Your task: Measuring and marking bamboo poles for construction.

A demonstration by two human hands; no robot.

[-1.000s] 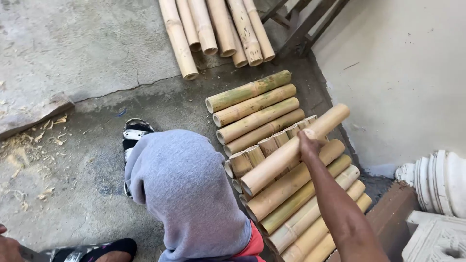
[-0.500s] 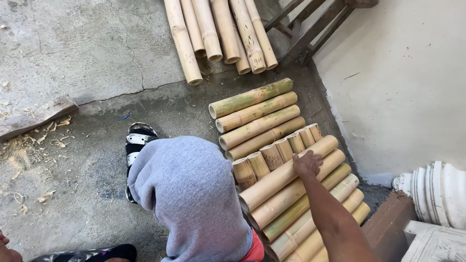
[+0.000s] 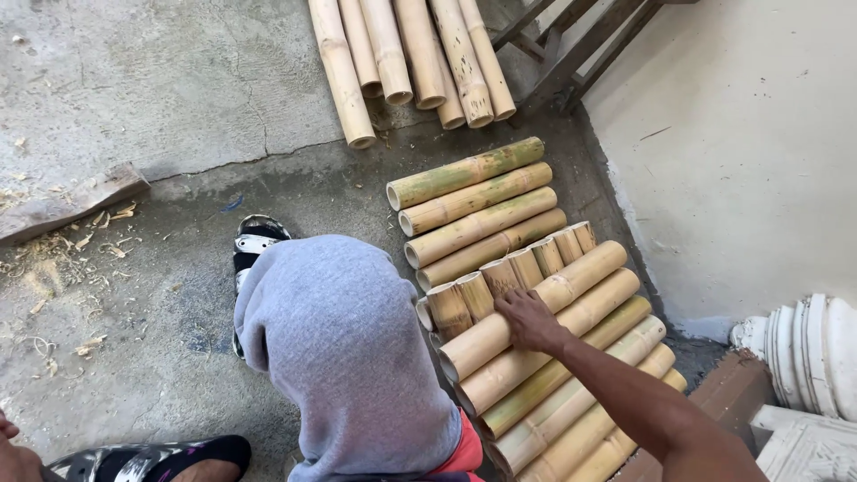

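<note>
The right hand (image 3: 528,321) lies palm down with its fingers curled over a short, pale yellow cut length of bamboo (image 3: 534,311), pressing on it rather than lifting it. That piece sits on top of a stack of similar tan and greenish bamboo lengths (image 3: 571,393), all laid parallel on the concrete floor (image 3: 161,98) beside a white wall (image 3: 750,152), likely so they nest and do not roll. The held piece is smooth and round, with a hollow cut end facing the person and a ring-like node near its middle. Just behind it, 4 more lengths (image 3: 478,210) lie side by side, and several short stubs (image 3: 518,268) stand between. A knee in grey fabric (image 3: 344,348) fills the foreground. Longer bamboo poles (image 3: 411,54) lie further off. The left hand is out of view.
</note>
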